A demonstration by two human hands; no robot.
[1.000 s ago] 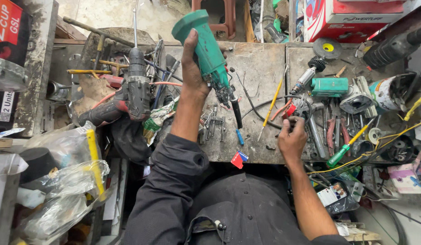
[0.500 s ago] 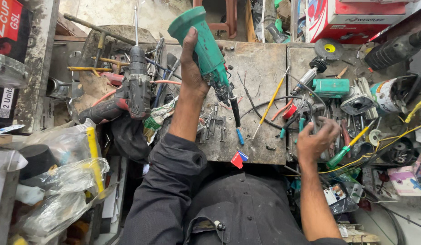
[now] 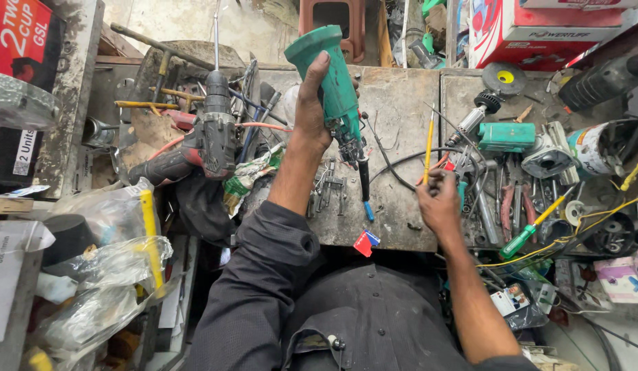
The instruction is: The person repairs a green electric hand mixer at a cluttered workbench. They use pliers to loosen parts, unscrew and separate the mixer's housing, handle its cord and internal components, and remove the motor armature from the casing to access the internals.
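Our left hand grips the green plastic power-tool body upright for access; our right hand pinches a thin yellow-handled screwdriver.

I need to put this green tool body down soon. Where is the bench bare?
Bare patch: the grey bench top between the green tool body in the left hand and the yellow screwdriver in the right hand. Crowded: the drill side and the tool pile on the right.

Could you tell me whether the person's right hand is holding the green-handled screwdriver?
No, the right hand holds a thin yellow tool upright, while the green-handled screwdriver lies apart on the cluttered bench.
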